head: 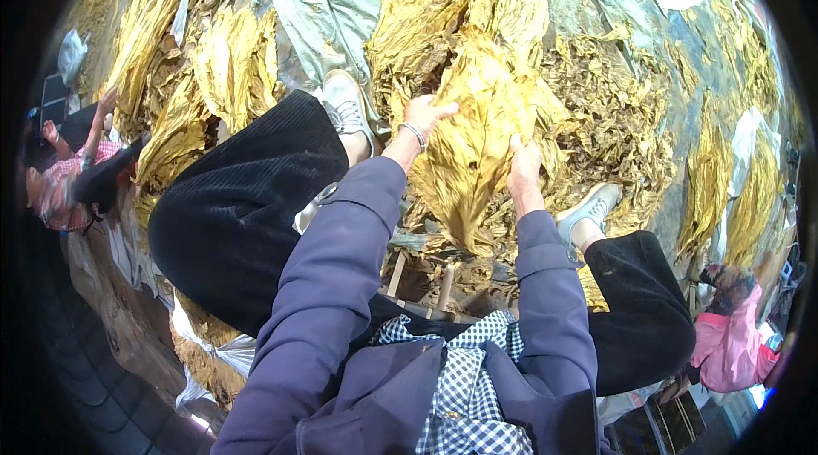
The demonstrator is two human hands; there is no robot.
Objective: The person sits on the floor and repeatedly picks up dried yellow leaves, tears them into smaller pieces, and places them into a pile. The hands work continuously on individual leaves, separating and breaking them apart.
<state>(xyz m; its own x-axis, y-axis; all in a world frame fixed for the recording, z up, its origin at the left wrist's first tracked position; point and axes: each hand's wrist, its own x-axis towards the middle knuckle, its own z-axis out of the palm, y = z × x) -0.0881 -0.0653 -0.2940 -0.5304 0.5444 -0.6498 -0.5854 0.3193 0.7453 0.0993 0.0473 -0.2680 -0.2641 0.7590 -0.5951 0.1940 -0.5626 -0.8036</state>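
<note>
A broad yellow dried leaf, seemingly tobacco (476, 154), is spread between my two hands, its narrow end pointing towards me. My left hand (427, 116), with a bracelet at the wrist, holds the leaf's left side with the thumb lying over it. At the right edge, my right hand (525, 164) grips it with the thumb on top; the fingers of both hands are partly hidden. Beyond the leaf lies a thick bundle of yellow leaves (418, 14). Crumpled brownish leaves (610, 107) are heaped to the right of my right hand.
My shoes (348, 103) rest among the leaves on either side. Pale green sheeting (326, 7) lies at the far left, near another leaf pile (233, 65). Wooden slats (446, 285) show below the leaf. Co-workers sit at the left (77, 180) and right (728, 340).
</note>
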